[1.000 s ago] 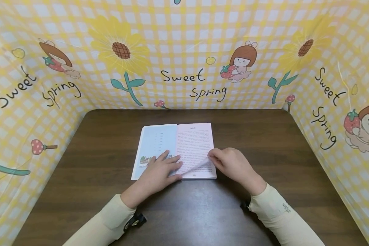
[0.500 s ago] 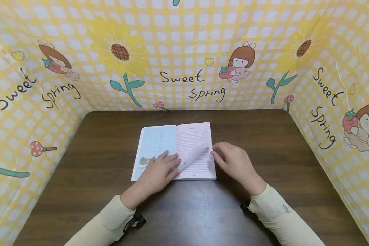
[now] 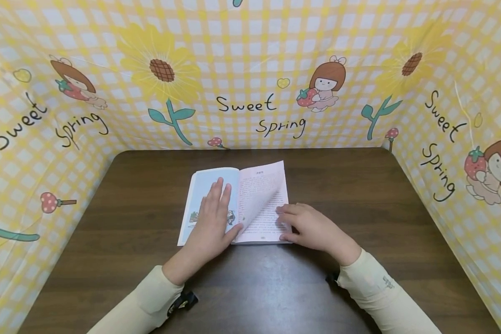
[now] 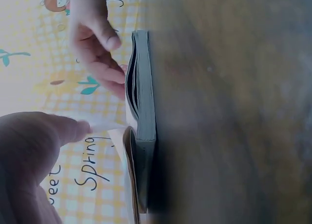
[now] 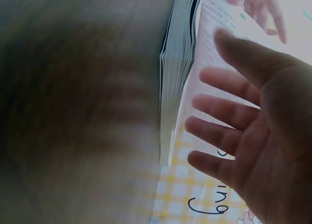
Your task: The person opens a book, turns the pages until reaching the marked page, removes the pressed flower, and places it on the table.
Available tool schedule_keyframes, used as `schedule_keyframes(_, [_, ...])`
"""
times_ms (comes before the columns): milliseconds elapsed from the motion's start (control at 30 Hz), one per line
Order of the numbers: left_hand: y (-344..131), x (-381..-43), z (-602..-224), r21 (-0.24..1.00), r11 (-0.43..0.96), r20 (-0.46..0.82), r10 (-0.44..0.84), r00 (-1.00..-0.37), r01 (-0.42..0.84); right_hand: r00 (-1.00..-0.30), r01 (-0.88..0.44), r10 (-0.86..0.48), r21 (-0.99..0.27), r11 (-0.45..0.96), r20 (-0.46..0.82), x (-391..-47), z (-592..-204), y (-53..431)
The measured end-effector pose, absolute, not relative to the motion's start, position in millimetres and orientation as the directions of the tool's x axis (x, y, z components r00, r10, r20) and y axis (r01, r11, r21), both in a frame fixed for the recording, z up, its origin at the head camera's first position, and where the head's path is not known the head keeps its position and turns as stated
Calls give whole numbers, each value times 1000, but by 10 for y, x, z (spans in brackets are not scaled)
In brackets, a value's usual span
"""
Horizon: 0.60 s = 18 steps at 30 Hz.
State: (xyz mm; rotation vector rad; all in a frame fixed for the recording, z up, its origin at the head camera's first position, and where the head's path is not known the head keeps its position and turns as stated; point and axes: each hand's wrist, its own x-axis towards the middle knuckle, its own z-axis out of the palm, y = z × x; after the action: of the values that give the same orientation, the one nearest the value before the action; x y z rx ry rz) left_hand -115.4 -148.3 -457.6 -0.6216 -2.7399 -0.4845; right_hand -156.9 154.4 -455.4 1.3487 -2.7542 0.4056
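An open book (image 3: 273,235) lies on the brown table, a pale blue page (image 3: 201,190) on its left and pink printed pages on its right. One page (image 3: 254,197) on the right side is partly lifted, its lower corner curled over toward the spine. My left hand (image 3: 210,225) is over the blue page with straight fingers, the thumb at the curled page's lower edge. In the left wrist view the left thumb (image 4: 73,130) meets that thin page edge. My right hand (image 3: 317,227) is at the book's right edge, its relaxed, spread fingers (image 5: 222,109) holding nothing.
The dark wooden table (image 3: 250,287) extends around the book. A yellow checked cloth (image 3: 250,55) with printed flowers and figures walls its back and sides. Black straps (image 3: 183,301) sit at both wrists over light sleeves.
My right fingers have let go of the lifted page and moved lower on the right edge. The page has curled further left. My left fingers have swung upward and straightened.
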Motion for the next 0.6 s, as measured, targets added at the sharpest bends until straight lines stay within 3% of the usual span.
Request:
schedule_keyframes(167, [-1498,-1175,-4546,143,855,404,409,-819,498,-618,-777,-782,-218,590,85,-1547,-4565,1565])
schedule_keyframes(333, [-1503,-1175,-4541,49,854,297,483,-824,518,-634,-757,-772,-234,610,40,-1541,-4554,1574])
schedule_keyframes(600, [-1480,-1139,-4557,149,846,155,492,-857,512,-638,-748,-770,-247,616,14,-1546,-4557,1575])
